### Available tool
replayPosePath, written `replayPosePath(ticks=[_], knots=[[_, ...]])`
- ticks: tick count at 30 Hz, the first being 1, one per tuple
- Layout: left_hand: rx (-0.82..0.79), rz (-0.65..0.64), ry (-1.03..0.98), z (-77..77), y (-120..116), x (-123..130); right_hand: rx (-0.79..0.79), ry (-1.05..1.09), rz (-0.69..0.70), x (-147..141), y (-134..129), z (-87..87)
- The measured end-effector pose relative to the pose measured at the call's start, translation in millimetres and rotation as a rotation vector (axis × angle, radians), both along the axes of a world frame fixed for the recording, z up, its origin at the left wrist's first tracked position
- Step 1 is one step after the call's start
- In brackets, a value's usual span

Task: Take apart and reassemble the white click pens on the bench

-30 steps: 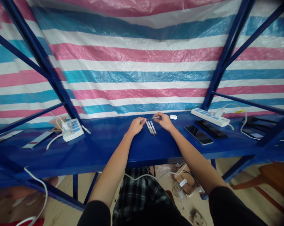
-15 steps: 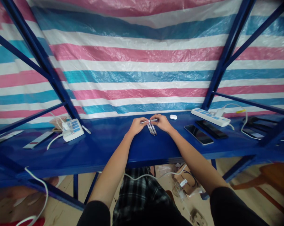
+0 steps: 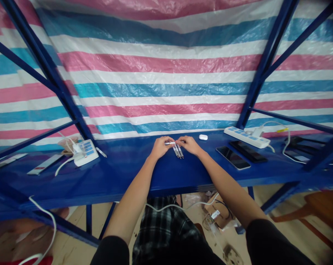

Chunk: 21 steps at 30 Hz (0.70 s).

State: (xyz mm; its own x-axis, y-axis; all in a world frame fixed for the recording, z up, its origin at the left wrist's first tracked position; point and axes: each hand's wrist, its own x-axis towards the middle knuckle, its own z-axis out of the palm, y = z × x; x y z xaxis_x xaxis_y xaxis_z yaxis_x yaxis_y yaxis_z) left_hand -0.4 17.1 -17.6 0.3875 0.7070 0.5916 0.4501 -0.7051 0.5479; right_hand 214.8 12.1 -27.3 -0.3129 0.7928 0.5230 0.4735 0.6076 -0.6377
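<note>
White, a slim pen is lying crosswise between the left fingers, which are pinching it, and the right fingers, curled so that I cannot tell their grip; three more pens are resting on the counter, just nearside of both; a small white case is sitting to the right fingers' right.

Head-worn view, forward and downward

The bare left forearm and right forearm slanted inward over the near edge of the desk. Toward its far edge, the left hand and right hand faced each other, fingers bent, fingertips close together.
</note>
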Motion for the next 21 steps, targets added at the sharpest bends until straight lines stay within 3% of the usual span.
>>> replayPosePath(ticks=[21], knots=[[0.052,0.034,0.055,-0.6,-0.4,0.8,-0.047,-0.040,0.002,-1.4,-2.5,1.6]])
